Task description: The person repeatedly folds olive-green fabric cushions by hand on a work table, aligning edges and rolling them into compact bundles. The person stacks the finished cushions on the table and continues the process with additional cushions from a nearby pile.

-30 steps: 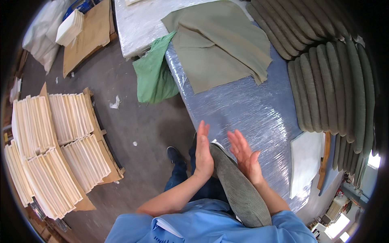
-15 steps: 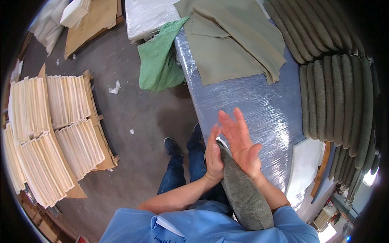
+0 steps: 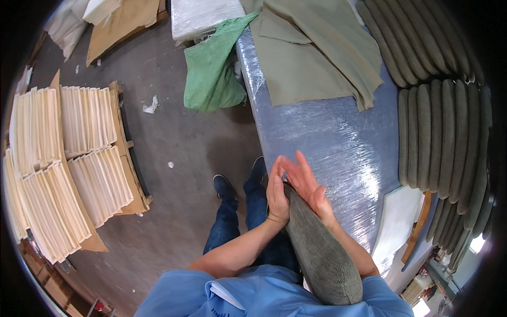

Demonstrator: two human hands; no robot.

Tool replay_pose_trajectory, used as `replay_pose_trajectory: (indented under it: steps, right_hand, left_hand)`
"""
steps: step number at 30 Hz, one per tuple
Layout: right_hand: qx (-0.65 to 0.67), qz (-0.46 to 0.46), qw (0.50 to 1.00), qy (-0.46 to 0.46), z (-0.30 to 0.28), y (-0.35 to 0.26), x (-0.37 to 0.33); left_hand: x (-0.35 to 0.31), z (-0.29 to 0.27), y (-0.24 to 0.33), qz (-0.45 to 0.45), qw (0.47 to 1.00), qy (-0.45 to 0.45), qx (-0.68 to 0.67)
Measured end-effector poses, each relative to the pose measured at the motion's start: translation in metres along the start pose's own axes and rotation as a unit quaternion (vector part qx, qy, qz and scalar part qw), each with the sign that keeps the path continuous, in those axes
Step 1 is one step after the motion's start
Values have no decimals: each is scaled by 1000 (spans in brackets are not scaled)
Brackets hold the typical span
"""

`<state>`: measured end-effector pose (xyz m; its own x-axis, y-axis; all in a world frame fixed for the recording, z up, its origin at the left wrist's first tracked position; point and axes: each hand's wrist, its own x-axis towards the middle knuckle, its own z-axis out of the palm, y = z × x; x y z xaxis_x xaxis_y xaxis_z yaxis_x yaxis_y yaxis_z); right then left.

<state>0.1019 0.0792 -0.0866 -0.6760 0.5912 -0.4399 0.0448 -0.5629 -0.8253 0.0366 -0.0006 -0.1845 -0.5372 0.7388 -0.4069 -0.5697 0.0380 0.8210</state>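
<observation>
A grey-green fabric-covered cushion [image 3: 323, 248] stands on edge against my body, its narrow end pointing away from me. On its left side lies my left hand [image 3: 278, 196], fingers stretched out along the far end. My right hand [image 3: 310, 190] is at the right of that end, fingers extended and slightly blurred, with the thumb apart. Both palms face each other around the cushion's far end; neither hand's fingers wrap round it. The cushion's underside is hidden.
A plastic-wrapped table [image 3: 327, 132] carries olive fabric pieces [image 3: 311, 63]; a green cloth bag [image 3: 214, 79] hangs at its left edge. Similar cushions [image 3: 443, 137] stand in rows at right. Stacked cream pads [image 3: 42, 132] sit on a pallet at left, beyond the floor [image 3: 174, 211].
My right hand has come in closer to the cushion and my left hand. The view has shifted slightly, and the cushion's broad side shows more.
</observation>
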Motion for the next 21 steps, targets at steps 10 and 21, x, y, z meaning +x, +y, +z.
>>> replay_pose_trajectory:
  steps: [10,21]
  right_hand:
    - [42,-19,999,-5,-22,25,3]
    - [-200,44,948,243,-41,77,2]
  left_hand:
    - [14,-32,9,-69,995,28,-65]
    - [-1,-44,19,32,945,110,308]
